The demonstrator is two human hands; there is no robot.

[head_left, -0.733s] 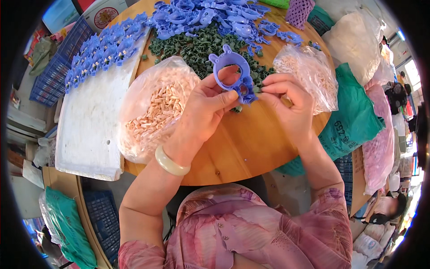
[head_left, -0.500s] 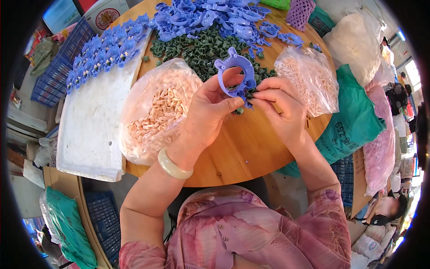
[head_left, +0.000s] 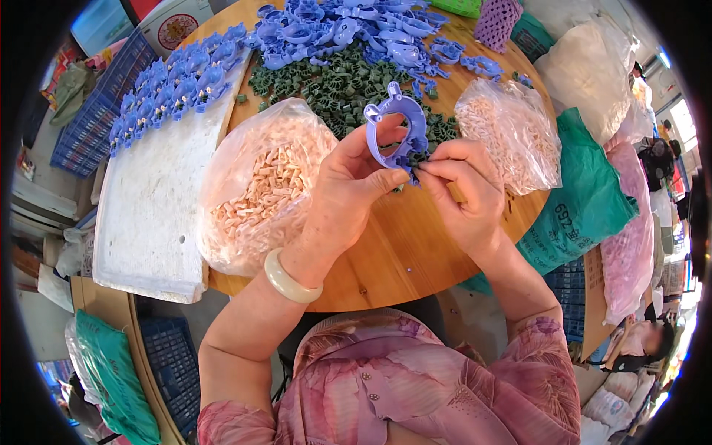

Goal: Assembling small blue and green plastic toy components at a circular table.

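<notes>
My left hand (head_left: 343,194) is closed around a blue-purple plastic ring-shaped part (head_left: 372,139) with two small ears at its top, held upright above the round table. At its lower right, a small dark green piece (head_left: 416,158) sits against the part. My right hand (head_left: 469,191) pinches at that piece with thumb and fingertips; how firmly the piece is seated cannot be made out. Just beyond the hands lies a heap of dark green plastic pieces (head_left: 326,93), and behind it a pile of blue-purple plastic parts (head_left: 341,33).
Clear bags of small peach-coloured pieces lie left (head_left: 271,196) and right (head_left: 512,137) on the wooden table (head_left: 397,248). A white board (head_left: 152,222) at the left carries rows of blue-purple assemblies (head_left: 178,81). A green sack (head_left: 586,193) stands at the right edge.
The ring part has shifted slightly right and tilted a little, with my left hand moving along. My right fingertips stay at its lower right side, a bit lower than before.
</notes>
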